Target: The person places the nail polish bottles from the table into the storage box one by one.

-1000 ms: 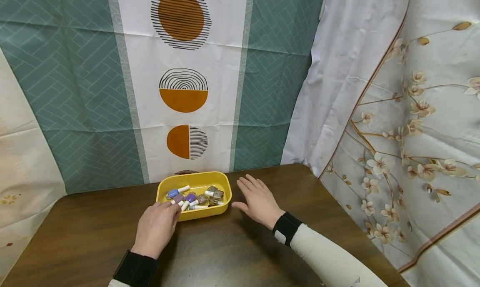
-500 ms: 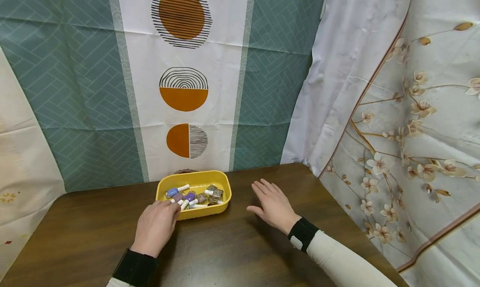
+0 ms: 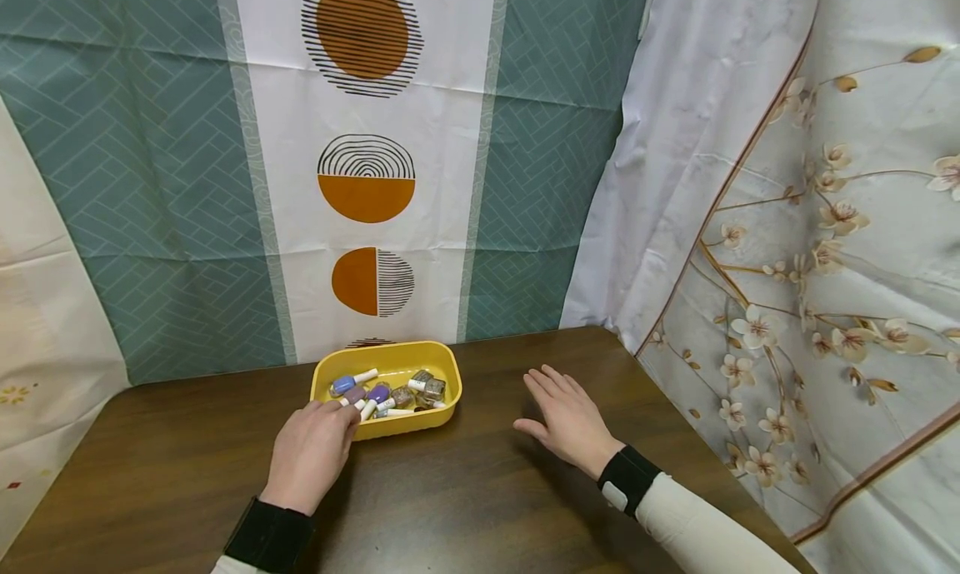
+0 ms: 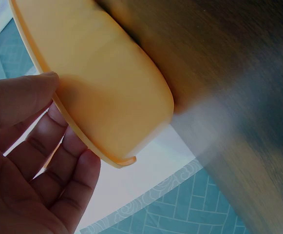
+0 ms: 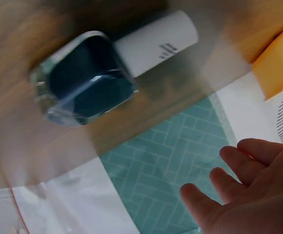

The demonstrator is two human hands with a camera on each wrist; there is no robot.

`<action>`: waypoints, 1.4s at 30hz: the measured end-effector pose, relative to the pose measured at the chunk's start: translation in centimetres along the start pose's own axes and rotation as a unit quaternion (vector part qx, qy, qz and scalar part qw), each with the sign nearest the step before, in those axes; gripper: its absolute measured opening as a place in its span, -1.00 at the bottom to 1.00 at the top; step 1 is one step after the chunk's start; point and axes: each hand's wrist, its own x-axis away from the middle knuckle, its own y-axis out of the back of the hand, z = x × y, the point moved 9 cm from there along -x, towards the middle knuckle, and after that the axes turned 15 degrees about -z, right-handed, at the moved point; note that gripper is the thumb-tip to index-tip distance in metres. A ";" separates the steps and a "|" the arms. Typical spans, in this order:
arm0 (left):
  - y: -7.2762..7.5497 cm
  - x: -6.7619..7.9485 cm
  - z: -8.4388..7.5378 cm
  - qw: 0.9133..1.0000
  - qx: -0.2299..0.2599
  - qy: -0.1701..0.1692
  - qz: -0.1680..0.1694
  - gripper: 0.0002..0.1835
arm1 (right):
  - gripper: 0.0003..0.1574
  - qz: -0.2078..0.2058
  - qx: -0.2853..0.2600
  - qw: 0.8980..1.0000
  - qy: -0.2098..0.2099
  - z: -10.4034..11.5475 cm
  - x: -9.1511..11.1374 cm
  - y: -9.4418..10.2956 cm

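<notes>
At the back of the table stands a yellow plastic basket (image 3: 397, 357) with several nail polish bottles (image 3: 380, 391) in it, blue, purple and glittery brown, with white caps. My left hand (image 3: 311, 453) grips its near left corner; in the left wrist view the thumb lies on the outer wall (image 4: 112, 73) and the fingers curl over the rim. To the right, apart from the basket, my right hand (image 3: 567, 416) hovers with fingers extended, holding nothing. A dark teal nail polish bottle (image 5: 90, 80) with a white cap appears close up in the right wrist view; the head view does not show it.
Brown wood makes up the tabletop (image 3: 442, 507). A green and white patterned curtain (image 3: 540, 182) hangs right behind its back edge. Along the right side hangs a flowered curtain (image 3: 757, 374).
My right hand has moved right, away from the basket, with its fingers still extended. The left hand and the basket have stayed in place.
</notes>
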 end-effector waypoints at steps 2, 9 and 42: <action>0.0 0.0 0.0 1.000 0.001 0.001 0.001 -0.81 | 0.03 -0.001 -0.001 1.000 -0.002 -0.4 0.4 0.1; 0.0 0.1 0.0 1.000 -0.002 -0.001 0.000 -0.82 | 0.01 0.001 0.004 1.000 -0.009 -1.7 1.8 0.4; 0.1 0.0 -0.1 1.000 0.002 0.003 0.007 -0.82 | 0.10 0.091 -0.086 0.992 -0.007 -6.6 6.9 -0.2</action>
